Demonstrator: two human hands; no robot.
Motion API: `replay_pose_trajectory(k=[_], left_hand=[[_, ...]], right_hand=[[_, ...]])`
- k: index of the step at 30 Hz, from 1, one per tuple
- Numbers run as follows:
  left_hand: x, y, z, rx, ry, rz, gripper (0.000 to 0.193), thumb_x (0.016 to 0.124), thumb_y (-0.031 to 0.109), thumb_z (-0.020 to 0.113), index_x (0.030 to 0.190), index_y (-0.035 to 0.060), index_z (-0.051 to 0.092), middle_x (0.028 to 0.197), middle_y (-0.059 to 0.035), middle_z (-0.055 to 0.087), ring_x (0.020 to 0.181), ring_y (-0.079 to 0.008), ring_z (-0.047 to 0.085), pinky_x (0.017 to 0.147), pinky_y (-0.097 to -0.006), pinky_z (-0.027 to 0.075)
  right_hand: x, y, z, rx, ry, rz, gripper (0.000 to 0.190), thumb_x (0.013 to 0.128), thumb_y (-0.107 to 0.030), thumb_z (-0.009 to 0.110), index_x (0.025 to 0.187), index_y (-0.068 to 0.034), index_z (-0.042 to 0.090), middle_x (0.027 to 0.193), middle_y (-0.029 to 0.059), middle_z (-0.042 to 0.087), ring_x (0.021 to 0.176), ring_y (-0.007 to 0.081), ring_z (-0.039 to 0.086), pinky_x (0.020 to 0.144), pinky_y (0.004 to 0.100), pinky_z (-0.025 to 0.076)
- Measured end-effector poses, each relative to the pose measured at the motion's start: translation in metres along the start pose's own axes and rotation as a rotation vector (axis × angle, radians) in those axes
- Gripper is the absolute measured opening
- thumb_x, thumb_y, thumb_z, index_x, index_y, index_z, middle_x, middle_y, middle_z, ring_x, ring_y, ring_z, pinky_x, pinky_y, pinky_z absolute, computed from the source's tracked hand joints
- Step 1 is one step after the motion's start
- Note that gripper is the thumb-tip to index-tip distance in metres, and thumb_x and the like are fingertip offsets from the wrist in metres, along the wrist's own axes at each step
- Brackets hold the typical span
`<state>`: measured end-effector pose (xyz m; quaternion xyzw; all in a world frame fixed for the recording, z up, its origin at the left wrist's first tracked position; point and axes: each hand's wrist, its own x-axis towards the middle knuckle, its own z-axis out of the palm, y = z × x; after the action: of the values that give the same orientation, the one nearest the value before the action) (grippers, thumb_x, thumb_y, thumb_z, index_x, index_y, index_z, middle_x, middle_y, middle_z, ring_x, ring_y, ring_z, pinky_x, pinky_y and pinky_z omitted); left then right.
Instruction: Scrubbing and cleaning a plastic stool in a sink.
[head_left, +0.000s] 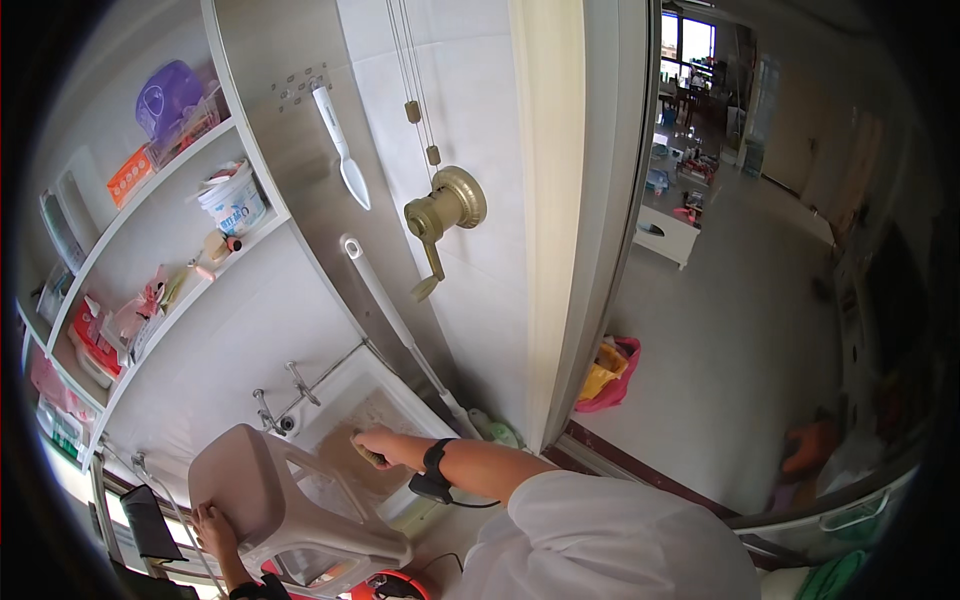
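Observation:
A beige plastic stool (236, 480) lies tipped on its side over the near left part of a white sink (416, 397). My left hand (215, 529) rests on the stool's seat near its lower edge, fingers spread on the surface. Above the sink, my right hand (379, 448) grips a scrubbing brush (366, 452), its bristles partly hidden by the fingers. Brownish, murky water (349, 457) with light froth shows in the sink. Two metal taps (300, 384) stand at the sink's back edge. A black device is strapped to my right forearm.
White shelves (161, 176) holding a bucket and boxes curve along the left. A white long-handled tool (382, 300) leans at the sink's right corner. On the wall is a brass-coloured hand crank (442, 210). A red basin (390, 585) sits below; a doorway frame (600, 225) stands right.

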<state>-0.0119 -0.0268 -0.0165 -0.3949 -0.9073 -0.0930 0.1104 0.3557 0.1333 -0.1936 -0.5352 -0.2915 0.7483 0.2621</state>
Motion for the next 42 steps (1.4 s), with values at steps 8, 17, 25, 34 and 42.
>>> replay_pose_trajectory(k=[8, 17, 25, 34, 42], left_hand=[[0.016, -0.006, -0.003, -0.165, -0.049, -0.095, 0.030, 0.086, 0.034, 0.057, 0.110, 0.0220, 0.069, 0.129, -0.0006, 0.060, 0.120, -0.0288, 0.057, 0.100, -0.0462, 0.043], [-0.007, 0.014, -0.016, -0.101, 0.001, -0.143, 0.029, 0.088, 0.036, 0.057, 0.111, 0.0221, 0.068, 0.134, -0.0016, 0.057, 0.125, -0.0294, 0.053, 0.102, -0.0473, 0.042], [-0.010, 0.003, -0.010, -0.058, 0.090, -0.088, 0.030, 0.091, 0.038, 0.054, 0.110, 0.0182, 0.066, 0.131, -0.0034, 0.058, 0.120, -0.0320, 0.055, 0.098, -0.0505, 0.043], [-0.007, 0.031, -0.012, -0.093, 0.085, -0.100, 0.031, 0.091, 0.042, 0.054, 0.109, 0.0220, 0.069, 0.131, -0.0020, 0.060, 0.126, -0.0291, 0.053, 0.109, -0.0528, 0.034], [-0.013, 0.026, -0.025, -0.073, 0.068, -0.135, 0.031, 0.091, 0.042, 0.056, 0.110, 0.0215, 0.070, 0.130, -0.0018, 0.061, 0.125, -0.0279, 0.053, 0.109, -0.0463, 0.035]], right_hand=[[0.003, 0.018, -0.006, 0.027, -0.021, 0.038, 0.023, 0.082, -0.035, 0.069, 0.085, -0.012, 0.063, 0.074, 0.0052, 0.058, 0.061, 0.0200, 0.057, 0.055, 0.0426, 0.053], [0.014, 0.030, -0.006, -0.075, -0.024, 0.074, 0.024, 0.080, -0.035, 0.070, 0.088, -0.013, 0.063, 0.074, 0.0043, 0.059, 0.060, 0.0199, 0.057, 0.053, 0.0422, 0.052], [0.000, 0.056, 0.010, -0.092, 0.013, 0.077, 0.014, 0.078, -0.025, 0.064, 0.074, -0.013, 0.059, 0.066, 0.0047, 0.054, 0.053, 0.0196, 0.052, 0.048, 0.0400, 0.048], [-0.007, 0.038, -0.030, -0.052, -0.019, 0.131, 0.025, 0.087, -0.035, 0.067, 0.100, -0.014, 0.063, 0.087, 0.0055, 0.061, 0.080, 0.0226, 0.059, 0.064, 0.0450, 0.052], [0.030, 0.080, -0.044, 0.164, -0.002, 0.207, 0.029, 0.093, -0.035, 0.060, 0.112, -0.013, 0.057, 0.101, 0.0082, 0.058, 0.089, 0.0264, 0.057, 0.075, 0.0498, 0.054]])
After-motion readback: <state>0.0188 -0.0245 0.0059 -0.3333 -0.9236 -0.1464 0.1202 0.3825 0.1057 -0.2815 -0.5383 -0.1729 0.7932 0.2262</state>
